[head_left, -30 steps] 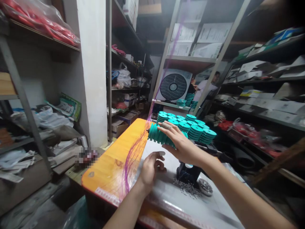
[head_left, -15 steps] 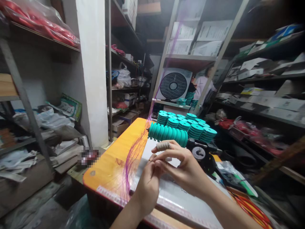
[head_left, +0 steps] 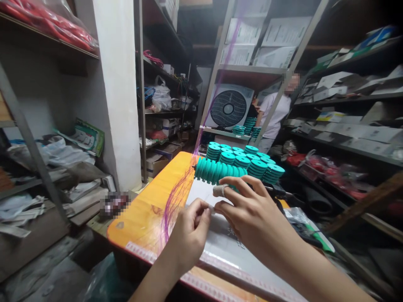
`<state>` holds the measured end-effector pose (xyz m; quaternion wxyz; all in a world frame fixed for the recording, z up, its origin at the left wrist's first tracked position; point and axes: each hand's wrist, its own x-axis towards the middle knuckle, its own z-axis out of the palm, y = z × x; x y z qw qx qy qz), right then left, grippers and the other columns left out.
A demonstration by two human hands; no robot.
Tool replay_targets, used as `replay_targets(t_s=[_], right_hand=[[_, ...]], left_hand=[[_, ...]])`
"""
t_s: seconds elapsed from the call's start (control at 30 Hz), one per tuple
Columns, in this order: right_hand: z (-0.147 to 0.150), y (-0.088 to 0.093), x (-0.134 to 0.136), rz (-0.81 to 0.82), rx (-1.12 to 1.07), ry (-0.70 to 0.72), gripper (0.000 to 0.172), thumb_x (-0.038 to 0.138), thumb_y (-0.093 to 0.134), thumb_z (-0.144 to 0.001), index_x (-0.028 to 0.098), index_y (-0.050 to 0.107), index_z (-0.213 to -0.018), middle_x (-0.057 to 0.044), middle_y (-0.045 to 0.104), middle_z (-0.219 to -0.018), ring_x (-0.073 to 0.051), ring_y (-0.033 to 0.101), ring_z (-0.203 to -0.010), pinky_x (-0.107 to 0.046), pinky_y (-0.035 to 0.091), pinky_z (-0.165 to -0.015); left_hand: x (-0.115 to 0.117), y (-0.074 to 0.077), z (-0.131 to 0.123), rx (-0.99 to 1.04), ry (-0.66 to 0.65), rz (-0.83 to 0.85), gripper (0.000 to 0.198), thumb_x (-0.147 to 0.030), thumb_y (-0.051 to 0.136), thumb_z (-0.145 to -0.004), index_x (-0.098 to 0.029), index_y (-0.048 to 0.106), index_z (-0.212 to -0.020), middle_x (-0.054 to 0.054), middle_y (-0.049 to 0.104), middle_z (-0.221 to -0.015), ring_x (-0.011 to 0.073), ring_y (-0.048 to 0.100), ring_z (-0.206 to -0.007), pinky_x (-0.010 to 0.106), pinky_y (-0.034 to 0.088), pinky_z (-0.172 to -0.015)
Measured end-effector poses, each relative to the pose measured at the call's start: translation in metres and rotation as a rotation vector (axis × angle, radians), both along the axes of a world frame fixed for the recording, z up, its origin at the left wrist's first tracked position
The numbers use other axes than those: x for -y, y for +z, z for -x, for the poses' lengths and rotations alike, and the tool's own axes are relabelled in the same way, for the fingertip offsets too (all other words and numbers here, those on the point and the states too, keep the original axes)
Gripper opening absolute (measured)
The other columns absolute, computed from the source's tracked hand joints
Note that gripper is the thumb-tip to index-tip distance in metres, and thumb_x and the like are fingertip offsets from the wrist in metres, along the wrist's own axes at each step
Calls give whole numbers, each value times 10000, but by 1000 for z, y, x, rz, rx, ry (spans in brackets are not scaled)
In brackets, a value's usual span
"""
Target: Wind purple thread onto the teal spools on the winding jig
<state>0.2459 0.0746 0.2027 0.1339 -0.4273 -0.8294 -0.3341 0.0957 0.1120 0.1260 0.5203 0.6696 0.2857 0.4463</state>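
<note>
My left hand and my right hand meet fingertip to fingertip above the orange table. Both are pinched on something small and pale that I cannot make out. A bandage wraps one finger of my right hand. Just beyond my hands a row of teal spools lies on a rod. Purple threads fan down from above across the table to the left of my hands. Stacks of teal spools stand behind the row.
Metal shelves with boxes, bags and paper line both sides. A white box fan sits on a shelf ahead, with more teal spools beside it. A person in a pale shirt stands at the back right. A white pillar rises left.
My right hand left the spool row and came back to my left hand; both are now pinched together. The view shifted, hiding the black gauge and the metal bits behind my right hand.
</note>
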Motion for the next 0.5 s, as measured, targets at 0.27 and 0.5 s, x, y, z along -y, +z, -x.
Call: replay_targets(t_s=[0.27, 0.5], right_hand=[[4, 2, 0, 2, 47, 0, 106, 206, 725, -759, 221, 655, -681, -3, 682, -844, -223, 549, -1028, -396, 307, -925], [-5, 2, 3, 113, -57, -8, 153, 163, 652, -810, 223, 626, -672, 10, 675, -828, -184, 559, -963, -370, 339, -890]], left_hand=[[0, 2, -2, -39, 2, -61, 280, -417, 445, -924, -183, 502, -780, -34, 444, -664, 82, 380, -577, 229, 278, -513], [2, 2, -2, -92, -37, -98, 278, -423, 432, -926, -191, 482, -781, -46, 383, -648, 87, 344, -556, 251, 252, -499]])
